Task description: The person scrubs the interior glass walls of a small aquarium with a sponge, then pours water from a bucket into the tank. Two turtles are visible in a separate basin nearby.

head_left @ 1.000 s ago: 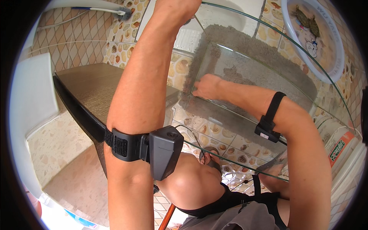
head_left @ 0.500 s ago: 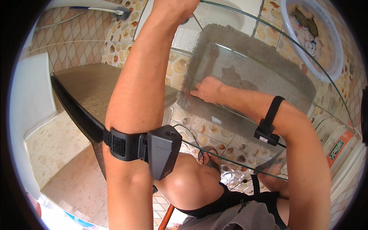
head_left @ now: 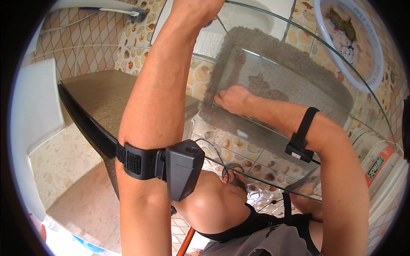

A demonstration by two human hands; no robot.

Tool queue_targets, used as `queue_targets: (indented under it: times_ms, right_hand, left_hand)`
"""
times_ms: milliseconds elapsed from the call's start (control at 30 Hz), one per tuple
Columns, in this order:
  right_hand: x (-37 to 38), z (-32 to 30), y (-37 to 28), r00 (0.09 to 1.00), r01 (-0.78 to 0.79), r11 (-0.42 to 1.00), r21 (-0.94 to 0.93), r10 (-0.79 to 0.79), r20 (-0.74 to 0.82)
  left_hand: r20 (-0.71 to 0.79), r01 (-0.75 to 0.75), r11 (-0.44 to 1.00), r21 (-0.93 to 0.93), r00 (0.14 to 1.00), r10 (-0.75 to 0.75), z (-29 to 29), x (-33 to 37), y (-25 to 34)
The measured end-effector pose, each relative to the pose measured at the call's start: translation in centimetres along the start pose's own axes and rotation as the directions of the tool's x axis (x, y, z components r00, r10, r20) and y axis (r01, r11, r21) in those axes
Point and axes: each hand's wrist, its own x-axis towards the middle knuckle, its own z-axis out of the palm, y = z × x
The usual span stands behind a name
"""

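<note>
A clear glass tank (head_left: 307, 36) stands tilted before me, with a grey shaggy mat (head_left: 341, 91) showing through its bottom. Inside it, my right hand (head_left: 234, 99) presses at the bottom's left corner. Its fingers are curled together; what they hold, if anything, is hidden. My left arm stretches up past the tank's left side. At the far rim, my left hand (head_left: 198, 9) is cut off by the picture's upper edge, its fingers mostly out of sight. Both forearms wear black straps with small black devices.
A pale plastic basin (head_left: 379, 57) at the far right holds two turtles (head_left: 341, 23). Left lies a dark-edged brown panel (head_left: 98, 91) by a speckled ledge (head_left: 70, 149). A white bucket (head_left: 384, 153) stands at right. Behind is a white squat toilet (head_left: 279, 19); a brush (head_left: 137, 14) lies far left.
My right hand's fingers have curled in more at the tank's corner, where a finger pointed out before. My left hand has stayed at the far rim.
</note>
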Motion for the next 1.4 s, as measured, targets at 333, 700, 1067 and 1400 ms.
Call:
queue_targets:
  times_ms: [333, 700, 1067, 1400]
  right_hand:
    - [0.0, 0.4, 0.0, 1.0, 0.012, 0.999, 0.037, -0.012, 0.005]
    - [-0.6, 0.5, 0.2, 0.998, 0.067, 0.997, 0.033, -0.067, -0.002]
    - [-0.7, -0.2, -0.1, 0.998, 0.03, 0.978, 0.206, -0.04, 0.045]
    - [0.4, 0.0, 0.7, 0.998, 0.048, 0.977, 0.209, -0.058, 0.04]
  left_hand:
    - [0.008, -0.038, 0.999, -0.033, 0.999, 0.039, -0.2, -0.5, 0.2]
    - [0.004, -0.027, 1.0, -0.008, 1.0, 0.027, 0.0, -0.2, 0.0]
    - [-0.036, -0.048, 0.999, 0.018, 0.998, 0.049, 0.1, 0.2, -0.6]
    - [-0.013, -0.039, 0.998, -0.054, 0.999, 0.039, 0.3, 0.2, -0.3]
